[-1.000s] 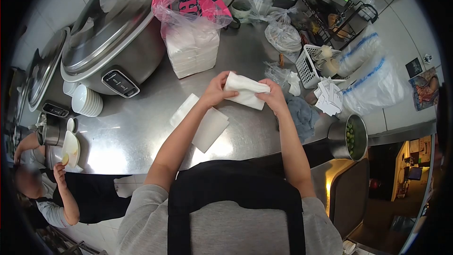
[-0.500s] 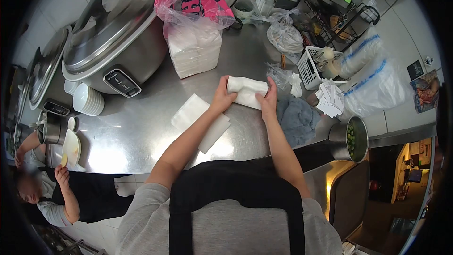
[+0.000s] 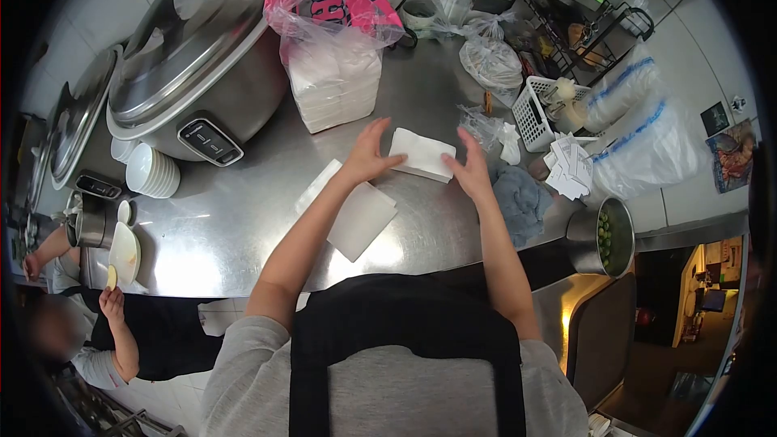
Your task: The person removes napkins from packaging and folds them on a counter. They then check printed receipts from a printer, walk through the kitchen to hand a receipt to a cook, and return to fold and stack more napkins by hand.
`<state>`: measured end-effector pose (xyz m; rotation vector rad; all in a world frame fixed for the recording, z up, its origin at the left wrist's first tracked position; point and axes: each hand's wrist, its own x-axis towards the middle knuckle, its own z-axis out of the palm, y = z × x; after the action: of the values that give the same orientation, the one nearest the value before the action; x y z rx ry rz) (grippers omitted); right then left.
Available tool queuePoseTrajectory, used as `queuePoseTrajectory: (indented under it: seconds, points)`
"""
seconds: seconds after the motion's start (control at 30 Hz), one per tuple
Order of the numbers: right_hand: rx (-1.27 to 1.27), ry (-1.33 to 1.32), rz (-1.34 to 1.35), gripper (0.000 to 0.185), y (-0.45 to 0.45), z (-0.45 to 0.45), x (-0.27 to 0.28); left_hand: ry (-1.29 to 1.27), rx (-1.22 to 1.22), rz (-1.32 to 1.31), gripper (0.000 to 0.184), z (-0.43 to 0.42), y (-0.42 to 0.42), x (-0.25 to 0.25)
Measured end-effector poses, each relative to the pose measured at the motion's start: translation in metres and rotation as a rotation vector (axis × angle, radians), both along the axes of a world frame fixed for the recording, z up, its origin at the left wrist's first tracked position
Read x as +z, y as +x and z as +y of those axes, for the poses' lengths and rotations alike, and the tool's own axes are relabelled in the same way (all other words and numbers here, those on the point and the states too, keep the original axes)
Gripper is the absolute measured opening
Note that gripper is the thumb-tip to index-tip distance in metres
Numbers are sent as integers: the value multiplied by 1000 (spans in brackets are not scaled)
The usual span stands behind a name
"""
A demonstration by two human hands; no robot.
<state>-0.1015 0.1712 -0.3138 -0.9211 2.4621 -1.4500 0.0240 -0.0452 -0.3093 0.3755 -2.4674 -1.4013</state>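
Observation:
A small stack of white paper napkins (image 3: 422, 151) lies flat on the steel counter between my hands. My left hand (image 3: 373, 152) is at its left end, fingers spread and thumb at the near left corner. At the other end my right hand (image 3: 472, 167) is also open, its thumb by the right edge. Whether the thumbs still touch the napkins, I cannot tell. Closer to me on the left, more white napkins (image 3: 362, 222) lie loosely overlapped, partly behind my left forearm. A clear plastic bag with a tall napkin pile (image 3: 336, 93) stands beyond my left hand.
Large rice cookers (image 3: 194, 65) and stacked white bowls (image 3: 154, 171) stand left. To the right are a grey cloth (image 3: 518, 204), a white basket (image 3: 534, 117), paper slips (image 3: 570, 167) and a metal pot (image 3: 595, 239) of green pieces. A co-worker's hand (image 3: 112, 303) is at the lower left.
The napkin stack was held curled between both hands; now it lies flatter on the counter. Both hands have opened and moved slightly apart.

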Motion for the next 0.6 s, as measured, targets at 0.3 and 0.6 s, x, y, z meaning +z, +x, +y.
queuePoseTrajectory:
  seconds: [0.3,0.6]
  points:
    - [459,950,198,130,-12,-36,57,-850,-601,-474,104,16,-51,59]
    - [470,911,160,131,-10,-33,44,-803,-645,-502,108,7,-59,33]
